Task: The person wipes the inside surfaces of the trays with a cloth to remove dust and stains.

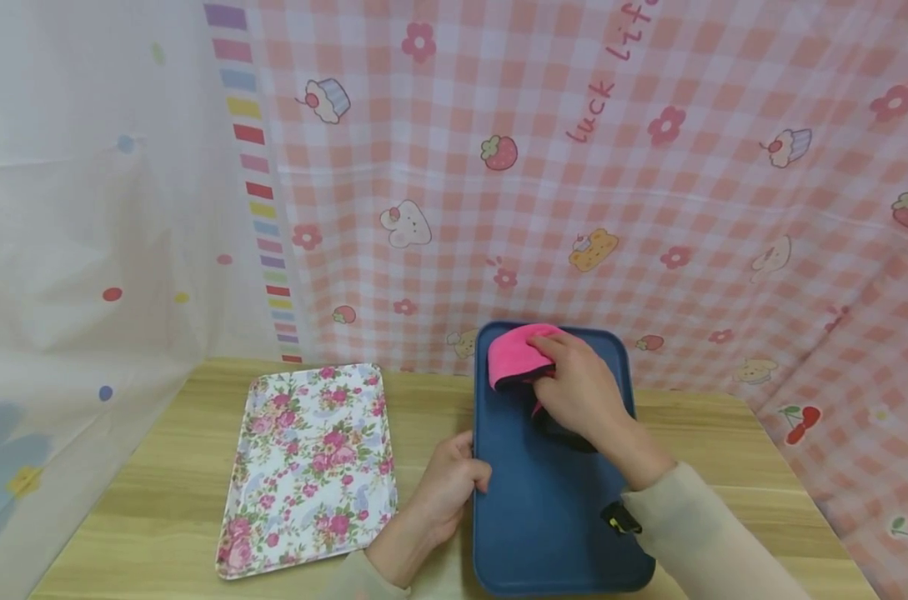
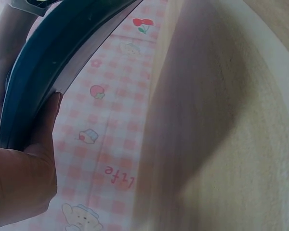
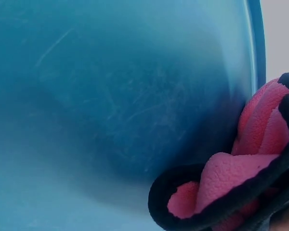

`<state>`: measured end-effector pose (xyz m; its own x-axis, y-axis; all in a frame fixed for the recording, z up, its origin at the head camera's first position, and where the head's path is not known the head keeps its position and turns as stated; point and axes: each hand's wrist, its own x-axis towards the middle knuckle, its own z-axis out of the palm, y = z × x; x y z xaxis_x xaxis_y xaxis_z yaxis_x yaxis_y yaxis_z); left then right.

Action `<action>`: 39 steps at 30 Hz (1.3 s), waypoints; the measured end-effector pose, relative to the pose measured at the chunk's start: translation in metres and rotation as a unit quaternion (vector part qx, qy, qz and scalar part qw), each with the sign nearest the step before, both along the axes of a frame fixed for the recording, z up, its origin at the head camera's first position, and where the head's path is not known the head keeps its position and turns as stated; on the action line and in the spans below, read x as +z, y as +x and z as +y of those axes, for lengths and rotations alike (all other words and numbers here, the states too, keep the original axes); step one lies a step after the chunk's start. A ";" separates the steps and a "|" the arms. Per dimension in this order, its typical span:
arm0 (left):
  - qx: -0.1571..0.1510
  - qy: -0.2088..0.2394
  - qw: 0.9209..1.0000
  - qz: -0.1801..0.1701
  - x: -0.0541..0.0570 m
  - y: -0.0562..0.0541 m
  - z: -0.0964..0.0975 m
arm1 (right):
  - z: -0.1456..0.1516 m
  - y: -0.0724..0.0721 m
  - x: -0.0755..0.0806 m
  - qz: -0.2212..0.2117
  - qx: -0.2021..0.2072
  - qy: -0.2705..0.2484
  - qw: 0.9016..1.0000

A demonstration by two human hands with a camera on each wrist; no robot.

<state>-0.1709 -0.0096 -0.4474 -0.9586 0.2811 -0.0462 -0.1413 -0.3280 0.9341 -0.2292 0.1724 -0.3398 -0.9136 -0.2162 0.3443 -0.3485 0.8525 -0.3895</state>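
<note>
A blue tray (image 1: 551, 508) is held up off the table in the head view, its inner face toward me. My left hand (image 1: 448, 483) grips its left rim, the thumb over the edge; the left wrist view shows the fingers (image 2: 45, 125) behind the tray's side (image 2: 43, 67). My right hand (image 1: 579, 385) holds a bunched pink cloth (image 1: 515, 357) with black edging against the upper part of the tray. In the right wrist view the folded cloth (image 3: 236, 178) lies on the tray's surface (image 3: 135, 106) by its rim, and faint scratches show there.
A white tray with pink flowers (image 1: 311, 471) lies on the wooden table (image 1: 161, 467) to the left. Behind stands a pink checked curtain (image 1: 454, 192), with a white dotted curtain (image 1: 108, 217) on the left side. A black strap (image 1: 620, 518) is at the right cuff.
</note>
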 end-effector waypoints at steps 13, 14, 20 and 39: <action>0.002 0.005 1.000 0.010 0.000 0.001 0.001 | -0.011 -0.001 0.001 0.010 0.042 0.036 0.998; 0.002 0.007 1.000 0.011 0.000 0.001 0.001 | -0.011 -0.001 0.001 0.011 0.047 0.041 0.998; 0.002 0.006 1.000 0.010 0.000 0.002 0.001 | -0.010 -0.001 0.001 0.013 0.072 0.064 0.995; 0.015 0.008 1.000 -0.010 0.002 0.003 0.001 | 0.001 0.013 -0.002 0.013 0.128 0.113 0.985</action>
<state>-0.1683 -0.0091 -0.4457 -0.9653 0.2537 -0.0612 -0.1500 -0.3478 0.9255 -0.2166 0.1730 -0.3416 -0.8101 -0.5131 0.2836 -0.5715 0.7990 -0.1868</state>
